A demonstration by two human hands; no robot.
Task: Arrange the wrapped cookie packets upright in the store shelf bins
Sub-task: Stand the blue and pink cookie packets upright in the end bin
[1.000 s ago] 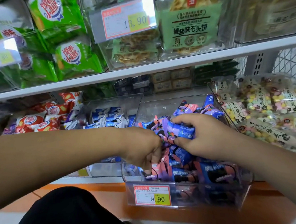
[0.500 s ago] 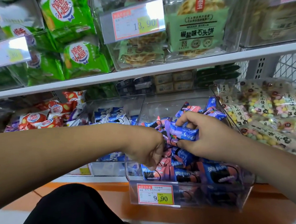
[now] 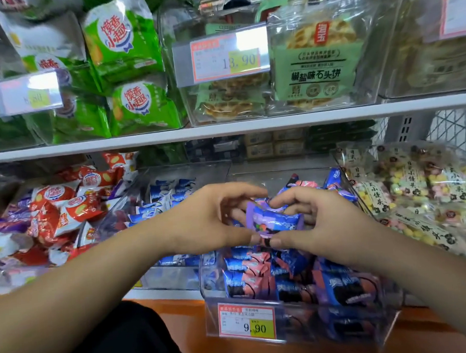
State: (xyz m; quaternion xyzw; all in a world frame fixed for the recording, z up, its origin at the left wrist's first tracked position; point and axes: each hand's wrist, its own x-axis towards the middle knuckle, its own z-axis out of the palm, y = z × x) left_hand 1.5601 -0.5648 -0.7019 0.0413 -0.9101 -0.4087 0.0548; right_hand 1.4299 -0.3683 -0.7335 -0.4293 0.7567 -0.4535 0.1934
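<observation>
My left hand (image 3: 201,220) and right hand (image 3: 323,225) pinch one blue-and-purple cookie packet (image 3: 273,220) between them, thumbs at its lower edge, just above the clear bin (image 3: 306,329). More packets (image 3: 247,274) crowd the bin's front wall, behind its price tag (image 3: 247,325).

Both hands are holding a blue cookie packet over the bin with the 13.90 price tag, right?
No. The left hand and right hand hold the blue packet over the bin tagged 9.90; the 13.90 tag is higher up, as the head view shows.
</observation>
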